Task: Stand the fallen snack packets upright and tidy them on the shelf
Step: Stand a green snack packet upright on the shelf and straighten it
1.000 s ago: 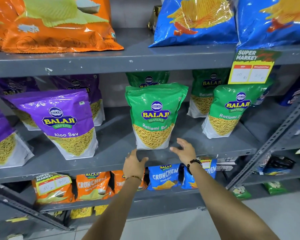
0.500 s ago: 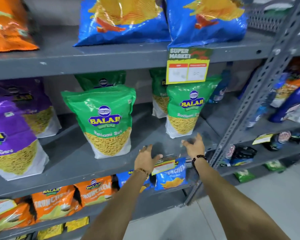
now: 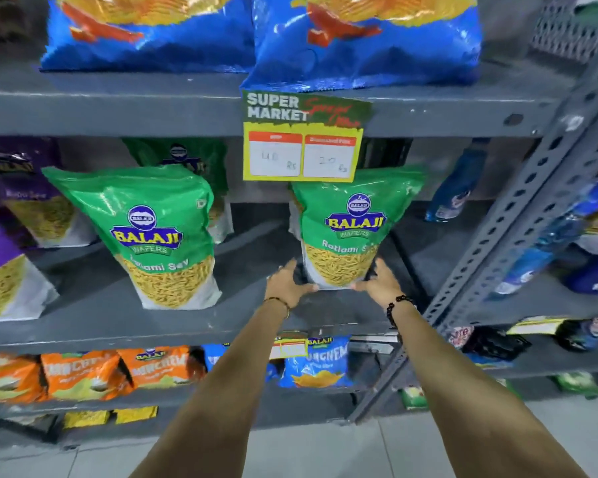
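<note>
A green Balaji Ratlami Sev packet stands upright on the grey middle shelf, at its right end. My left hand touches its lower left corner and my right hand its lower right corner, fingers spread around the base. A second green packet stands upright to the left, apart from my hands. Behind it another green packet shows partly. Purple Aloo Sev packets stand at the far left.
A yellow and green price tag hangs from the upper shelf, just above the held packet. Blue chip bags lie on top. Small orange and blue Crunchem bags fill the lower shelf. A perforated steel upright stands to the right.
My view has swung right and closer. Both hands moved from the shelf's front edge up to the base of the right-hand green packet and now touch its two lower corners.
</note>
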### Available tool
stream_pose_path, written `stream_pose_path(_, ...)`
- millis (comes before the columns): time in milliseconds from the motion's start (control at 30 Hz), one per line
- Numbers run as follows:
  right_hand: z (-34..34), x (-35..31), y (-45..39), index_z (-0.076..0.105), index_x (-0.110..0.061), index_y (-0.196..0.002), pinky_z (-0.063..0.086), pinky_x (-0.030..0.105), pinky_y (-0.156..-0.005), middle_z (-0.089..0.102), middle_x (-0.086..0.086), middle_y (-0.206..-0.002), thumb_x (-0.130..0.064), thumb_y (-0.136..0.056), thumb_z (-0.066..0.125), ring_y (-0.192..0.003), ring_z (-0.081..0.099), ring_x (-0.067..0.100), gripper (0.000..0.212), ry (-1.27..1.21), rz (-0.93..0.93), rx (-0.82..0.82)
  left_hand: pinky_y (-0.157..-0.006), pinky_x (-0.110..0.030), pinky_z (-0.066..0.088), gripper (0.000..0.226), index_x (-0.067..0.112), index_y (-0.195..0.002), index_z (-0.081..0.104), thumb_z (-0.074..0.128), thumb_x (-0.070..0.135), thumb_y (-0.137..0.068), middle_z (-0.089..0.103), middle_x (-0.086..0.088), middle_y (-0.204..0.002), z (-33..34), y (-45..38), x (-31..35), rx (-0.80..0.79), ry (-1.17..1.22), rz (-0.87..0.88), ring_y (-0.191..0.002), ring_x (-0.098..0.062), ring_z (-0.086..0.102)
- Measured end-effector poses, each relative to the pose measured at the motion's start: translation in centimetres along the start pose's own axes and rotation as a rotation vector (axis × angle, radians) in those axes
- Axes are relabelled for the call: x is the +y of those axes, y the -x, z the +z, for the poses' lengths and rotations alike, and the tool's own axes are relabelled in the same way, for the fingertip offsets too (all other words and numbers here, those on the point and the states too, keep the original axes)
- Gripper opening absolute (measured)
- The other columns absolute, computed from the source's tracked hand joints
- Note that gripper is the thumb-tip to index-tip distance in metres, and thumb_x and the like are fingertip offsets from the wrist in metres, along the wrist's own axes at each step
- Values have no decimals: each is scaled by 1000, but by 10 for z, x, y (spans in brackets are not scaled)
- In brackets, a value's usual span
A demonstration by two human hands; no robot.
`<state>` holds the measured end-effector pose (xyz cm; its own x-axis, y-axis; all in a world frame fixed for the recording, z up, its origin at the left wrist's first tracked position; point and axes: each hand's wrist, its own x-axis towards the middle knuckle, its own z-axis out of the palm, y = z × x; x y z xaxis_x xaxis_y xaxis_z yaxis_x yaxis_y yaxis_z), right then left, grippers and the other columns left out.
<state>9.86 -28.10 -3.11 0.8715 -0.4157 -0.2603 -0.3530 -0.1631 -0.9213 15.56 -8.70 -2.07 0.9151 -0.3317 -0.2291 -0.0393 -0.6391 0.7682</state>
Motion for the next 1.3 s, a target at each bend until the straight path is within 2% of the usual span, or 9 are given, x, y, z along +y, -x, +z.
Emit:
stream_pose_path(100, 1, 1, 0, 45, -13, -126, 41, 29, -88, 57, 0, -111, 5, -67, 74, -107, 53, 20, 68, -18, -44, 3, -111, -48, 34, 65, 9, -130, 51, 77, 29, -74, 60, -11, -131, 3, 3, 1, 3, 16, 34, -123, -30, 53)
stream_pose_path(233, 4, 0, 6, 43, -16, -130, 38, 29, -89, 55, -4, -110, 2, -66, 76, -106, 49, 16, 74, -1, -63, -23, -108, -47, 38, 57, 7, -122, 55, 77, 28, -74, 64, -12, -127, 4, 9, 2, 56, 36, 19, -117, -29, 58)
stream_pose_path(367, 9, -4, 14, 37, -19, -136, 35, 28, -92, 51, -6, -112, 0, -66, 77, -108, 45, 13, 83, 18, -93, -58, -106, -47, 41, 52, 8, -116, 58, 77, 30, -73, 66, -10, -123, 1, 18, -2, 97, 43, 5, -112, -29, 60)
stream_pose_path(567, 13, -3, 27, 37, -19, -137, 34, 28, -92, 51, -5, -114, -1, -67, 77, -108, 44, 12, 83, 31, -107, -68, -101, -43, 47, 55, 7, -118, 57, 77, 32, -74, 65, -11, -124, -1, 34, -5, 111, 63, -2, -112, -28, 60)
stream_pose_path(800, 9, 0, 35, 34, -21, -140, 35, 42, -109, 50, 5, -140, -6, -65, 79, -128, 44, 23, 89, 46, -85, -57, -100, -40, 46, 56, 6, -120, 56, 76, 32, -75, 64, -11, -127, -3, 41, -5, 90, 35, 1, -115, -28, 59)
stream_pose_path(900, 8, 0, 38, 36, -19, -139, 38, 32, -99, 53, 5, -136, -3, -66, 79, -118, 48, 15, 87, 30, -80, -63, -99, -39, 46, 55, 7, -119, 57, 77, 31, -74, 65, -11, -125, -3, 42, -6, 90, 39, -2, -114, -27, 60)
stream_pose_path(967, 7, 0, 39, 38, -17, -138, 38, 29, -95, 54, 6, -135, -1, -66, 78, -116, 50, 16, 83, 22, -82, -64, -100, -40, 46, 54, 6, -118, 57, 77, 30, -74, 66, -11, -124, -4, 43, -5, 89, 46, -2, -113, -27, 60)
stream_pose_path(1100, 6, -1, 37, 39, -17, -138, 38, 42, -107, 52, 8, -139, -1, -66, 77, -125, 49, 26, 82, 48, -69, -57, -101, -41, 47, 52, 6, -117, 58, 76, 29, -75, 66, -11, -125, -4, 44, -4, 85, 53, 5, -113, -27, 60)
stream_pose_path(1300, 9, -1, 37, 38, -18, -139, 35, 50, -110, 51, 8, -140, -3, -67, 78, -129, 46, 27, 83, 84, -71, -42, -105, -45, 45, 50, 6, -117, 59, 75, 28, -76, 65, -12, -125, -2, 43, -4, 98, 73, 6, -114, -29, 60)
